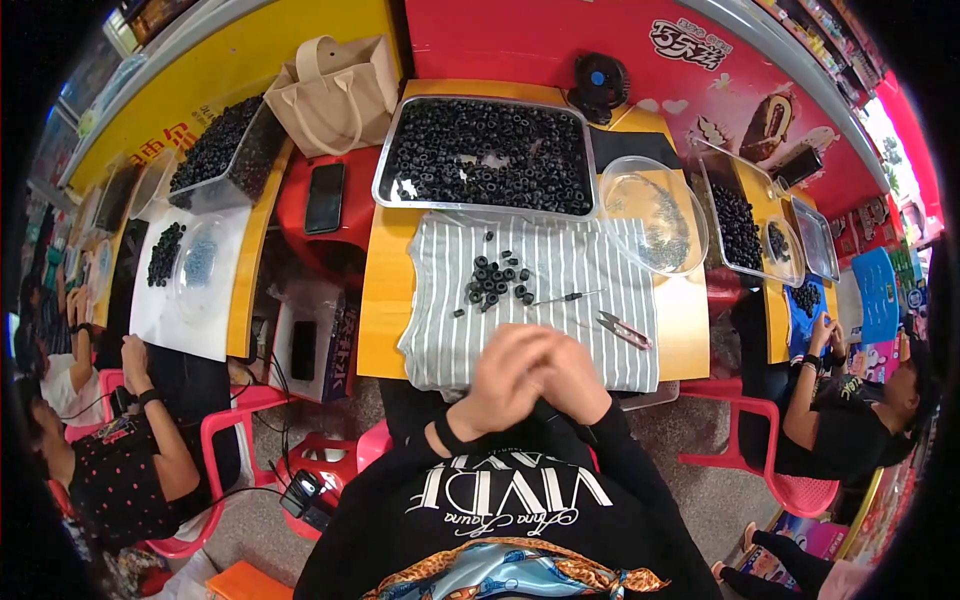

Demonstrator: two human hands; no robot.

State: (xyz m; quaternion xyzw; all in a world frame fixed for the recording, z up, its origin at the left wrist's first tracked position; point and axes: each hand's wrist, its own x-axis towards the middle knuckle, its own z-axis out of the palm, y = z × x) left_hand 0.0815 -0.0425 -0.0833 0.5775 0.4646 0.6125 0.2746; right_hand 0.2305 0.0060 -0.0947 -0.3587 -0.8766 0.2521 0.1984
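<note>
My left hand [500,378] and my right hand [574,374] meet just over the front part of a grey-and-white striped cloth [440,340]. Both are closed, fingers pressed together, and they hide whatever may be between them. Beyond them on the cloth lies a small heap of black ring-shaped pieces [490,284]. A thin needle-like tool with a dark middle [572,297] rests to the right of the heap. Small snips with reddish handles [628,332] lie further right. A metal tray [376,180] full of similar black rings stands behind the cloth.
A round clear plastic bowl [694,215] with small bits stands right of the tray. A beige bag [340,95], a phone [325,198] and a black fan [598,84] are around the table. Co-workers sit left [165,430] and right [835,400] at tables with black rings.
</note>
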